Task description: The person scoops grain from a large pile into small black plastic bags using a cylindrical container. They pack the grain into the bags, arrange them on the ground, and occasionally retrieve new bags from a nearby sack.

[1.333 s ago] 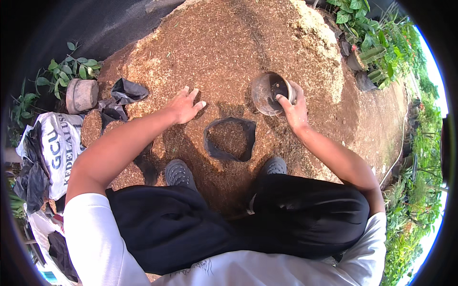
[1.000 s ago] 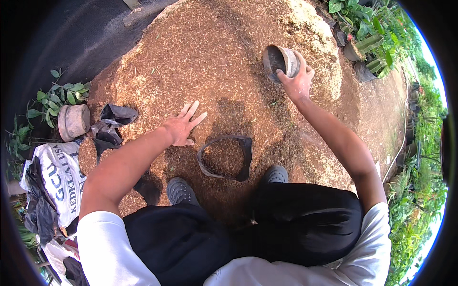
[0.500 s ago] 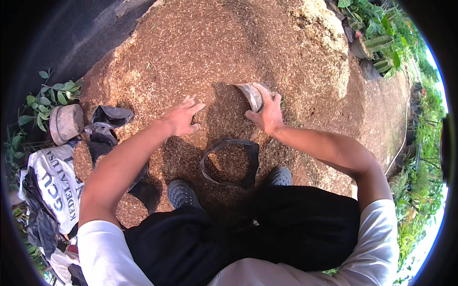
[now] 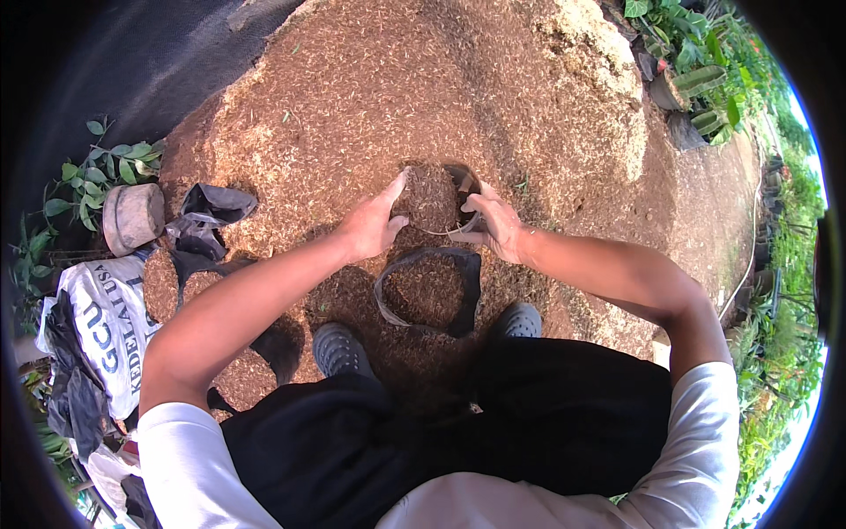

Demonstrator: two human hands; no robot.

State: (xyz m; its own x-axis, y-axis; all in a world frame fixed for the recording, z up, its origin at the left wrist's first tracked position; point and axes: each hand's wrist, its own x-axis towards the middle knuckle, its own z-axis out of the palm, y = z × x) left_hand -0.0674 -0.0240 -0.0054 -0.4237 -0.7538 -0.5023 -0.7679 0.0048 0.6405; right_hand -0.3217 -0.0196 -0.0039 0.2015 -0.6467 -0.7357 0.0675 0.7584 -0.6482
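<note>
A small round pot (image 4: pixel 466 182) with a pale rim and dark inside is tipped into the brown soil mix, and much of it is filled or covered by the mix. My right hand (image 4: pixel 498 227) grips its right side, thumb toward the rim. My left hand (image 4: pixel 374 222) is at the left of the pot with fingers and thumb apart, against the loose mix. Whether it touches the pot itself I cannot tell. Just below my hands, between my feet, stands a black grow bag (image 4: pixel 477 286) with its mouth open and soil mix inside.
The soil heap (image 4: pixel 352 115) spreads ahead. At left are filled black bags (image 4: pixel 280 351), an upturned-looking grey pot (image 4: pixel 132 219), crumpled black plastic (image 4: pixel 220 203) and a white printed sack (image 4: pixel 106 331). My grey clogs (image 4: pixel 339 351) flank the grow bag. Potted plants (image 4: pixel 701 81) line the right.
My right hand has turned the pot so its mouth shows, with mix in it. My left hand has moved right, close to the pot. The view has shifted slightly.
</note>
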